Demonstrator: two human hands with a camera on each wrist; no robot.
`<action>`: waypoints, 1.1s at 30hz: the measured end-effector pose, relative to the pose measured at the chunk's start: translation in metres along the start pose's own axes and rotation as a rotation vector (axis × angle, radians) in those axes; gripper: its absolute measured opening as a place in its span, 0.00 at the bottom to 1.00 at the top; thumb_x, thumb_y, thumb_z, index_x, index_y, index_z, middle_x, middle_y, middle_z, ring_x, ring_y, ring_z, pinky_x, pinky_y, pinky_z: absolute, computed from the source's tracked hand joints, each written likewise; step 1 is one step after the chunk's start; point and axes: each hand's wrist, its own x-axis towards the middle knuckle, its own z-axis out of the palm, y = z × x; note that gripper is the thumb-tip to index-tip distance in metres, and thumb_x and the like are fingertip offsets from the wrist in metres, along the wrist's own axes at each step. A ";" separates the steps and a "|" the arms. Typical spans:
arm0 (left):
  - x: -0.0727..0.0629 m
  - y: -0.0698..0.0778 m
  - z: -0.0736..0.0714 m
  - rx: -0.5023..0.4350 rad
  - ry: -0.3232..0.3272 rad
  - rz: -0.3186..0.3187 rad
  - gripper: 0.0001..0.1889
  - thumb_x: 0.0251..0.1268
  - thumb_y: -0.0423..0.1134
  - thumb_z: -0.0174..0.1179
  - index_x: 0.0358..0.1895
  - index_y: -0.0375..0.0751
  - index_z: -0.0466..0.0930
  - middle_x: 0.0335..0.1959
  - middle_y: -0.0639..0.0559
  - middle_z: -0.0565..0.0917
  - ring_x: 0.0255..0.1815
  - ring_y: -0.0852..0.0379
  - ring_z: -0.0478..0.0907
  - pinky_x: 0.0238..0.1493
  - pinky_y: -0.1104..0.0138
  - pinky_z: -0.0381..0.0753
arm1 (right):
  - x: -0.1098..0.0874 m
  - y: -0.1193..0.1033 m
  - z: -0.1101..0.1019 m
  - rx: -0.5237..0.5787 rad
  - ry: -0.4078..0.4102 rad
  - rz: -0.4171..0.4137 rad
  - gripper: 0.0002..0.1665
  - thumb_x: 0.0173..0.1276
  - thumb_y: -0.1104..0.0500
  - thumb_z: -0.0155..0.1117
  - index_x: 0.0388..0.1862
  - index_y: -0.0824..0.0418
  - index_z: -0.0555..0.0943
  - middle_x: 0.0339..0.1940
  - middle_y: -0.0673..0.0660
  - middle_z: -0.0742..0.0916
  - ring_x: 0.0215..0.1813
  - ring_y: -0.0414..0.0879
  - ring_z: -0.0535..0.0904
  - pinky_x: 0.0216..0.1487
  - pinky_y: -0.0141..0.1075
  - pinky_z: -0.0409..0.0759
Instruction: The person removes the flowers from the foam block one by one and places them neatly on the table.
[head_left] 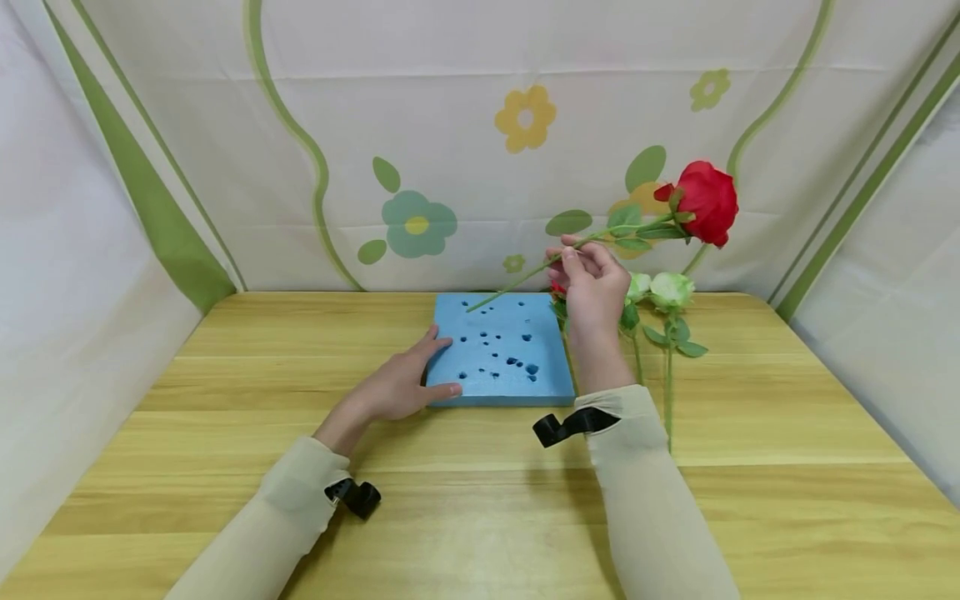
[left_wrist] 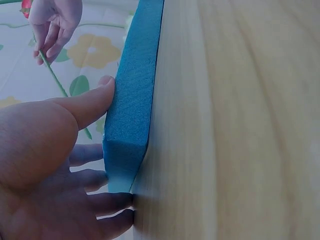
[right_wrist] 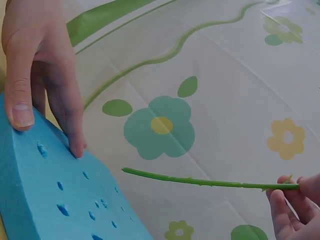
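My right hand (head_left: 592, 292) pinches the green stem of a red rose (head_left: 705, 204) between thumb and fingers. The bloom is up to the right, and the bare stem end (right_wrist: 131, 171) slants down to the left, raised over a blue foam block (head_left: 510, 387). Several holes of different sizes dot the block's top. At the block's left side lies my left hand (head_left: 401, 383), fingers spread and fairly straight. Its thumb (left_wrist: 95, 101) touches the near edge, while the other fingers reach along the left side in the left wrist view.
Right of the block, pale green-white roses (head_left: 671, 292) lie on the wooden table (head_left: 787, 400). Another red flower (head_left: 557, 287) is mostly hidden behind my right hand. A patterned cloth (head_left: 465, 125) hangs behind the table, with cloth walls on both sides.
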 end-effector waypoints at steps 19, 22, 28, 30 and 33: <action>-0.002 0.000 -0.001 0.004 0.003 -0.002 0.46 0.77 0.58 0.63 0.88 0.50 0.50 0.91 0.48 0.37 0.89 0.38 0.50 0.85 0.40 0.58 | 0.013 -0.019 -0.047 -0.107 -0.141 0.183 0.25 0.83 0.65 0.57 0.75 0.67 0.75 0.74 0.57 0.81 0.45 0.42 0.88 0.49 0.27 0.87; -0.002 0.000 -0.001 0.007 0.004 -0.003 0.46 0.77 0.58 0.63 0.88 0.50 0.50 0.91 0.48 0.38 0.89 0.38 0.50 0.85 0.40 0.58 | 0.015 -0.020 -0.054 -0.150 -0.171 0.210 0.25 0.83 0.63 0.57 0.74 0.69 0.76 0.74 0.56 0.79 0.42 0.43 0.86 0.47 0.27 0.86; -0.003 0.001 0.000 0.002 0.003 -0.004 0.46 0.77 0.57 0.64 0.88 0.49 0.50 0.91 0.47 0.38 0.89 0.38 0.49 0.85 0.40 0.57 | 0.021 -0.020 -0.069 -0.253 -0.246 0.249 0.24 0.83 0.62 0.59 0.72 0.70 0.78 0.48 0.47 0.91 0.38 0.42 0.86 0.44 0.29 0.87; -0.003 0.001 0.000 0.001 0.003 -0.003 0.46 0.77 0.57 0.64 0.88 0.49 0.50 0.91 0.47 0.38 0.89 0.38 0.50 0.85 0.40 0.57 | 0.022 -0.020 -0.074 -0.277 -0.273 0.259 0.24 0.83 0.61 0.59 0.72 0.70 0.77 0.37 0.47 0.92 0.37 0.43 0.86 0.43 0.29 0.87; -0.003 0.001 0.000 0.000 0.005 -0.003 0.46 0.77 0.56 0.64 0.88 0.49 0.50 0.91 0.47 0.38 0.89 0.38 0.50 0.85 0.40 0.57 | 0.025 -0.020 -0.080 -0.323 -0.299 0.267 0.25 0.83 0.60 0.58 0.73 0.70 0.76 0.33 0.46 0.92 0.36 0.42 0.86 0.42 0.29 0.87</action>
